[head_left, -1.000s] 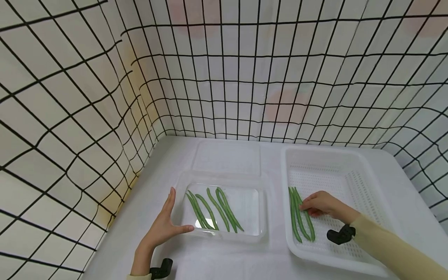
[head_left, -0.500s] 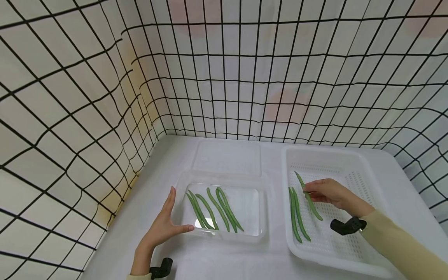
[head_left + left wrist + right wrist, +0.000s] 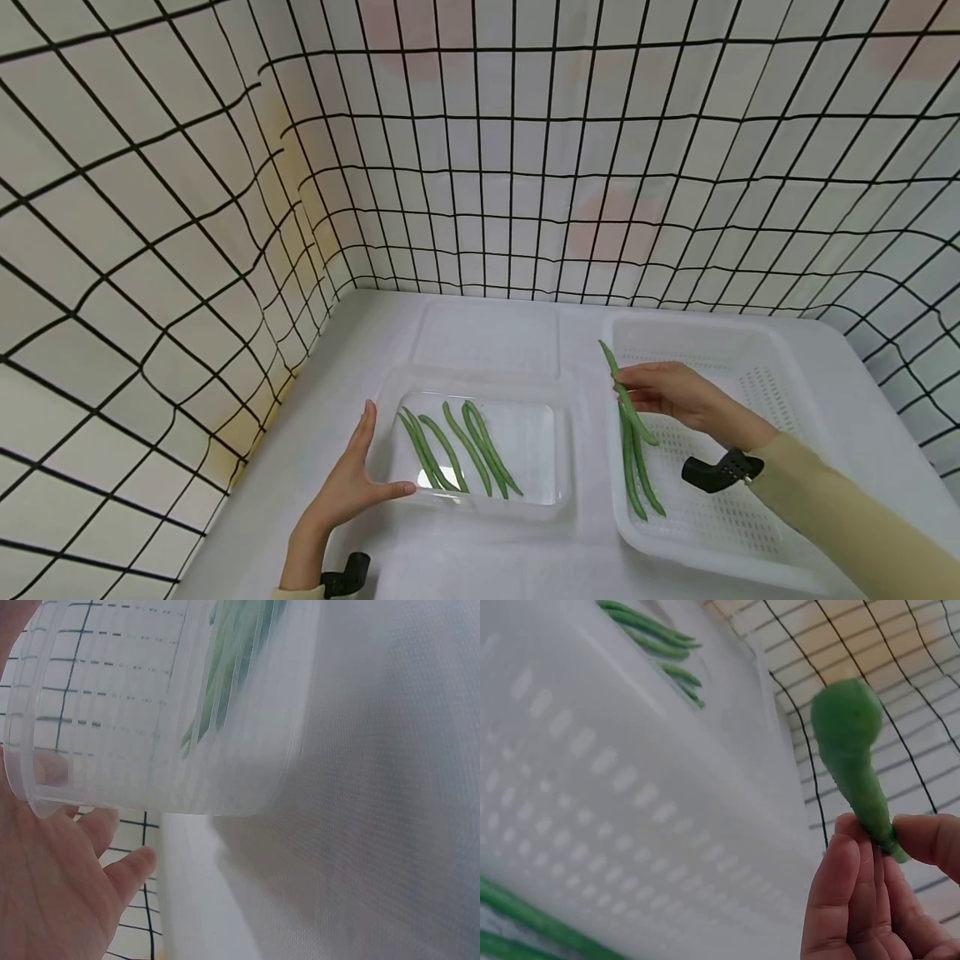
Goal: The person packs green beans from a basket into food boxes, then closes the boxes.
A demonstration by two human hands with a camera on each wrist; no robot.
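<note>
In the head view, my right hand (image 3: 678, 396) pinches a green bean (image 3: 635, 415) between thumb and fingers, over the left rim of the white perforated basket (image 3: 720, 570). The right wrist view shows its rounded near end (image 3: 847, 716) raised above the fingertips. Two more green beans (image 3: 628, 471) lie along the basket's left side. My left hand (image 3: 351, 492) is spread at the front left corner of a clear plastic container (image 3: 564, 467), thumb along the front and fingers by the left side. Several green beans (image 3: 468, 450) lie side by side inside; the left wrist view shows them through the ribbed wall.
A flat clear lid (image 3: 486, 335) lies behind the container on the white tablecloth (image 3: 465, 562). Black wire grid panels (image 3: 525, 167) stand along the back and sides. The basket's raised wall stands between its beans and the container.
My right hand has picked up a green bean from the basket, lifted it, and carried it left to the basket's rim. The left hand has stayed in place.
</note>
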